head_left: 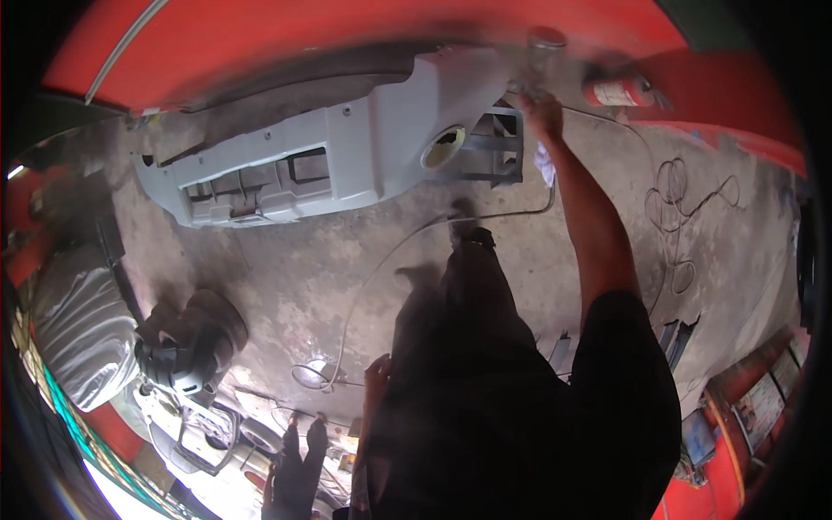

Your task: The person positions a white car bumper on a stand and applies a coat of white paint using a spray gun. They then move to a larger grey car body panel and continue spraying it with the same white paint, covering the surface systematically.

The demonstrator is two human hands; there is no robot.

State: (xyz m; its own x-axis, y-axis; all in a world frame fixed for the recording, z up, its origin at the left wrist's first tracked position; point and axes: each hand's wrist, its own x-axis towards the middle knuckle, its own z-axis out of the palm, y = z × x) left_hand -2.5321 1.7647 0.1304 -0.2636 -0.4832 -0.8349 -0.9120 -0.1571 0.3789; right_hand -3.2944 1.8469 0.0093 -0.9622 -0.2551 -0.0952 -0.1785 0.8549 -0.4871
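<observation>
My right hand [542,114], arm stretched forward, is closed on a spray gun [520,87] with a dark round cup [547,39] above it. The gun is hazy, so its fine parts are hard to see. Beside it lies the right end of a light grey car bumper [351,152], which has a wide lower opening and a round hole. A thin hose [511,213] hangs below my right hand and curves across the floor. A whitish cloth [544,165] shows beside my forearm. Low by my side, my left hand [378,374] has loosely bent fingers and holds nothing visible.
A red fire extinguisher [620,92] lies by the red wall. Coiled cable [672,204] rests on the stained concrete floor [286,277]. Dark plastic parts [191,342] and a silvery covered bundle [87,334] are at left. Another person's legs [299,464] show at the lower edge.
</observation>
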